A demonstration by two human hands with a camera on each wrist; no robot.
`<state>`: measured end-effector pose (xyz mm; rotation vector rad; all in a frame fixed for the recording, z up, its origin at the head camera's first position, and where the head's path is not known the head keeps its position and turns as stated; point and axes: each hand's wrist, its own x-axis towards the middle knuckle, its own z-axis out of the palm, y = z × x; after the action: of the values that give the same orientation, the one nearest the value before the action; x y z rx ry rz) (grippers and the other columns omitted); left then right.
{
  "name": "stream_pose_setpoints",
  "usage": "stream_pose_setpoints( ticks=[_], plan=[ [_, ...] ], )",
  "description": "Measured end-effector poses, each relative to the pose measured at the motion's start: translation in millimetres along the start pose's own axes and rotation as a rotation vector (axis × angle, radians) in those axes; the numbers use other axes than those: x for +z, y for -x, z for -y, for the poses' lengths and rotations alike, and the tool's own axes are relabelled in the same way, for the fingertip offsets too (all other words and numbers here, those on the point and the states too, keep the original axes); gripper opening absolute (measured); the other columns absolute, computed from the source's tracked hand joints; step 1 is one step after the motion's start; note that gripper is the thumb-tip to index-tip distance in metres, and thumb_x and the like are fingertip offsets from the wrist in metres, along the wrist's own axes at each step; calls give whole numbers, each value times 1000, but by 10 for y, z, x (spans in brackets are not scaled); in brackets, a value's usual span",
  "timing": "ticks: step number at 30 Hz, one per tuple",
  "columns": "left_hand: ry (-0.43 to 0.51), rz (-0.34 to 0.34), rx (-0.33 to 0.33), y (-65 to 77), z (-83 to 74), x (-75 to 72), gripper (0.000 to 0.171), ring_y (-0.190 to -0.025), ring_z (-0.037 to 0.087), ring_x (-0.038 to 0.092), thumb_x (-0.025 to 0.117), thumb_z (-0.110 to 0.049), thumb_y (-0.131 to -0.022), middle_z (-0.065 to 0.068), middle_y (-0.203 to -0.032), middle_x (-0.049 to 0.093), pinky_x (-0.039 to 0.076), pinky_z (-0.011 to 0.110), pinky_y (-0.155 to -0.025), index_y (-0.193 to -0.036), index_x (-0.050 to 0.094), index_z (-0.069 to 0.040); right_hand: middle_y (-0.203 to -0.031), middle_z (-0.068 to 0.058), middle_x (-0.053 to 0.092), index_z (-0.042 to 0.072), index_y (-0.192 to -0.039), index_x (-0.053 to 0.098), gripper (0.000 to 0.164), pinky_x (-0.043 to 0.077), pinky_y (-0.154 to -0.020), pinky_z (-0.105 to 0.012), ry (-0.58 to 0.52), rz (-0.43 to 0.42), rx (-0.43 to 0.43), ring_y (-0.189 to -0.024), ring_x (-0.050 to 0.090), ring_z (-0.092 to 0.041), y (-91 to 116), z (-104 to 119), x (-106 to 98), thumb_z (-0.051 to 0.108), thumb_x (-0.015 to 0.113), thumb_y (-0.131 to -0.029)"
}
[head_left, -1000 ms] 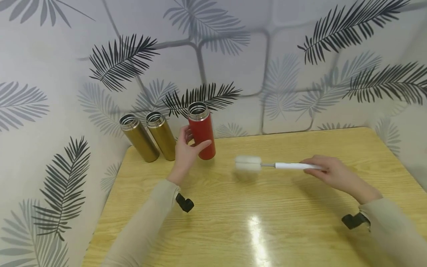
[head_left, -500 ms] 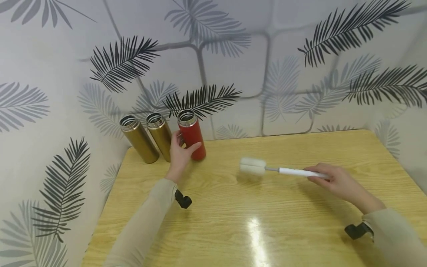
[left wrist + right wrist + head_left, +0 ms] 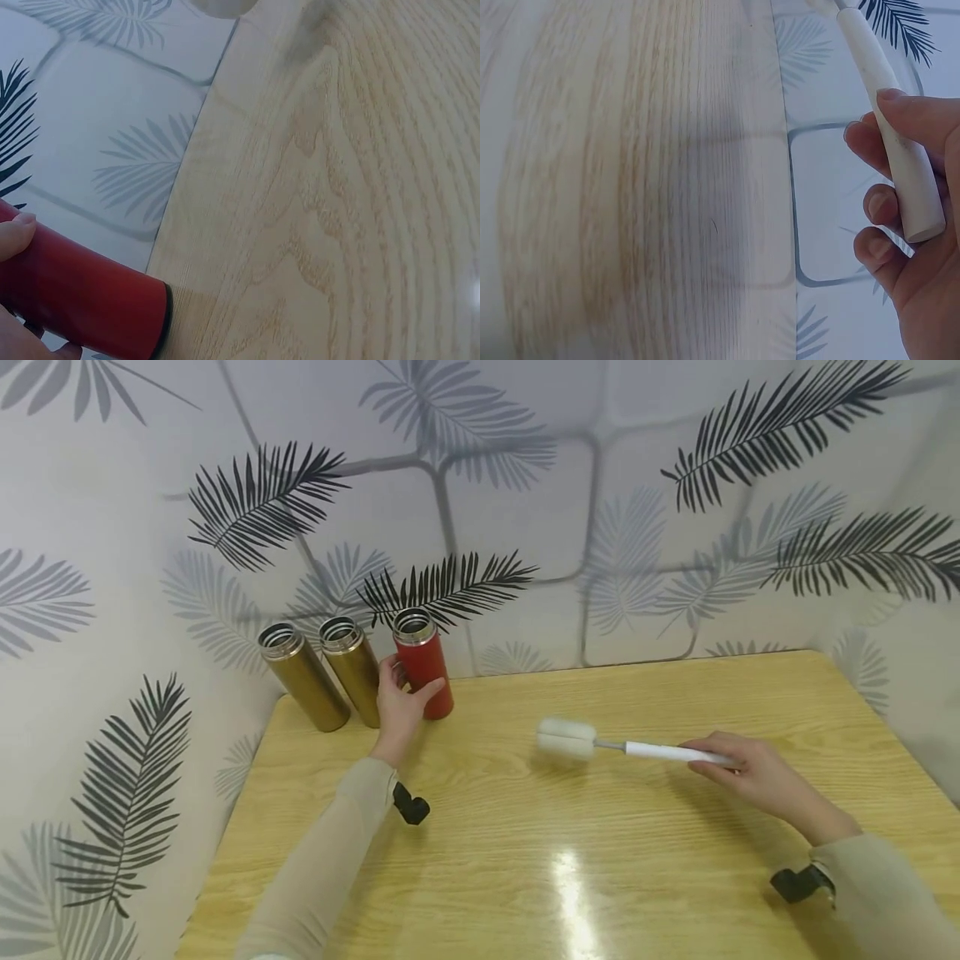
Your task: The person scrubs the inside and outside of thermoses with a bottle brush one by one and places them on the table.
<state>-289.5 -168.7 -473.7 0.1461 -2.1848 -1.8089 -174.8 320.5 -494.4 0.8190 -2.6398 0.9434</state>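
Note:
An uncapped red thermos bottle stands upright at the back of the table, its steel mouth facing up. My left hand grips it around the lower body, thumb across the front; the left wrist view shows the red bottle's base at the wood. My right hand holds a bottle brush by its white handle, pointing left. The brush's white sponge head hovers over the table, slightly blurred. In the right wrist view, fingers and thumb wrap the handle.
Two gold thermos bottles, one at the far left and one beside the red bottle, stand uncapped in a row. A patterned wall rises right behind the wooden table.
The red bottle has moved left in my left hand, closer to the gold bottles, and has come to stand in line with them. The brush has shifted slightly toward me.

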Motion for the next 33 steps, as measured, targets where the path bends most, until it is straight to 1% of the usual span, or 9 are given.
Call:
stream_pose_setpoints(
  ticks=[8, 17, 21, 23, 26, 28, 30, 33],
  plan=[
    [-32, -4, -2, 0, 0, -2, 75, -137, 35, 52, 85, -13, -88, 19, -150, 53, 42, 49, -116, -148, 40, -5, -97, 10, 71, 12, -121, 75, 31, 43, -62, -25, -1, 7, 12, -72, 50, -1, -17, 19, -3, 4, 78, -91],
    [-83, 35, 2, 9, 3, 5, 77, -140, 35, 50, 82, -17, -91, 18, -153, 51, 41, 49, -117, -152, 37, -6, -96, 11, 70, 14, -121, 76, 32, 42, -62, -26, -4, -9, 11, -72, 50, -1, -16, 23, 15, 4, 79, -91],
    [-125, 55, 19, 48, -31, -14, 84, -144, 34, 46, 81, -17, -92, 17, -158, 47, 36, 50, -120, -159, 32, -7, -97, 11, 70, 14, -122, 75, 32, 42, -62, -26, -8, -9, 10, -73, 50, -1, -23, 35, 28, 4, 78, -92],
    [-159, 61, 27, 99, -70, -23, 89, -149, 34, 40, 80, -19, -92, 17, -163, 41, 32, 49, -123, -163, 27, -6, -98, 10, 71, 13, -121, 75, 31, 44, -63, -26, -4, -13, 10, -75, 52, -1, -28, 43, 32, 4, 78, -92],
    [-197, 76, 24, 231, -134, -36, 95, -153, 36, 33, 79, -20, -93, 19, -168, 30, 27, 48, -125, -164, 18, -1, -100, 8, 72, 13, -121, 75, 31, 46, -64, -27, 0, -16, 8, -78, 55, 0, -27, 52, 30, 4, 77, -92],
    [-211, 80, 24, 341, -166, -47, 95, -154, 38, 30, 78, -19, -93, 23, -168, 28, 26, 48, -126, -163, 18, 3, -102, 6, 73, 12, -121, 75, 31, 46, -65, -27, 3, -21, 13, -80, 56, 0, -18, 53, 18, 4, 77, -92],
    [-195, 99, 28, 451, -183, -64, 88, -153, 40, 33, 76, -17, -95, 25, -166, 32, 27, 51, -125, -161, 23, 5, -103, 6, 73, 12, -122, 75, 30, 45, -63, -27, 7, -28, 22, -80, 56, 0, -1, 45, -10, 5, 77, -92],
    [-169, 144, 40, 611, -191, -115, 72, -149, 42, 39, 71, -17, -100, 26, -159, 41, 32, 59, -121, -157, 33, 4, -103, 6, 72, 12, -122, 74, 30, 43, -61, -26, 22, -44, 37, -77, 54, -1, 35, 30, -78, 5, 77, -93]
  ],
)
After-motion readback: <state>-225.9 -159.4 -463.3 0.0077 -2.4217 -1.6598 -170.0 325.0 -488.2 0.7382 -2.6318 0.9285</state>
